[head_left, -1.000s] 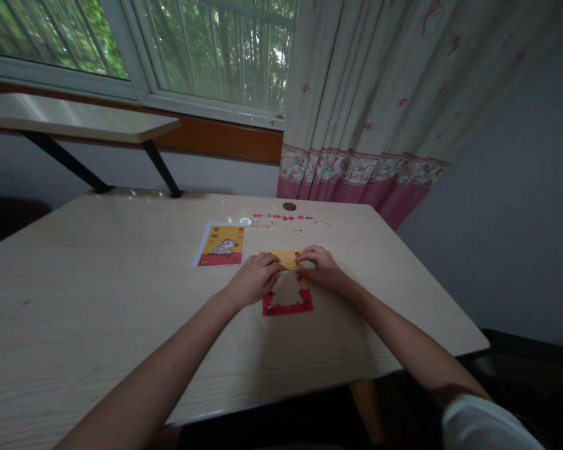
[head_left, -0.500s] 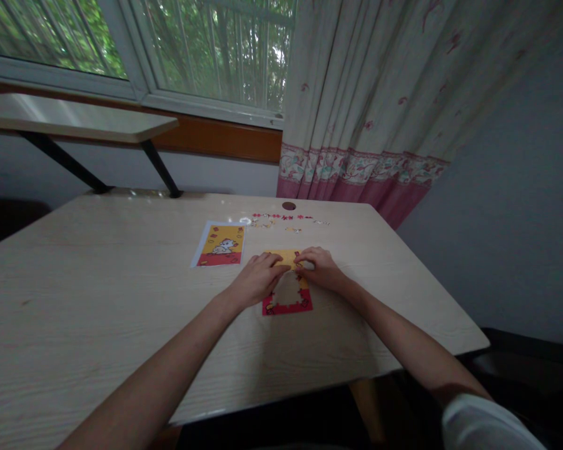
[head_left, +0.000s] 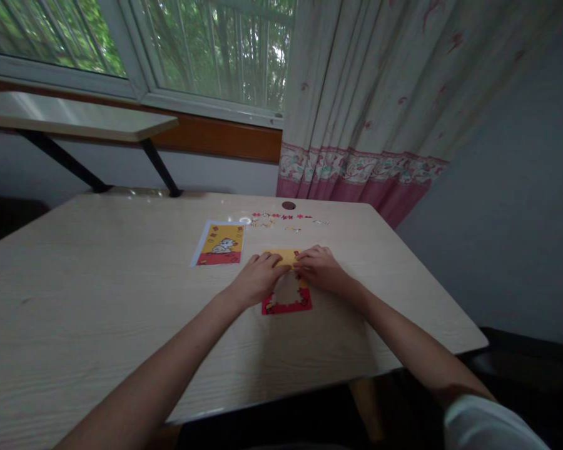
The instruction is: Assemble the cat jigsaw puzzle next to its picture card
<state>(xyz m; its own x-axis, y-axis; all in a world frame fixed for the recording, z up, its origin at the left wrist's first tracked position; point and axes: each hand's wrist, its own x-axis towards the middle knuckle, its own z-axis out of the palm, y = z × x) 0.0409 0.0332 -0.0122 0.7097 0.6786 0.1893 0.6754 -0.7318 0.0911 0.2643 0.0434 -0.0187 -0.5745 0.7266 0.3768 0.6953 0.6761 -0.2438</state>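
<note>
A partly assembled jigsaw puzzle (head_left: pixel 287 309), yellow above and red below, lies flat on the table with an open gap in its middle. Over its upper left side is my left hand (head_left: pixel 259 275), fingers bent and thumb and forefinger together at the top of the gap. From the right, my right hand (head_left: pixel 323 269) presses thumb and fingers together at the same spot, nearly touching the left fingertips. Whatever small piece lies between the fingers is mostly hidden. My hands cover the puzzle's left and upper right edges.
A picture sheet (head_left: pixel 221 245) of a white animal on yellow and red lies left of the puzzle. Behind it, loose red pieces (head_left: pixel 287 217) form a row, with yellow and white pieces (head_left: pixel 293 229) nearby. A round hole (head_left: pixel 288 205) and a raised shelf (head_left: pixel 75 115) are farther back.
My right fingers have closed in against the thumb and shifted slightly left along the gap's top edge. My left hand stays nearly still.
</note>
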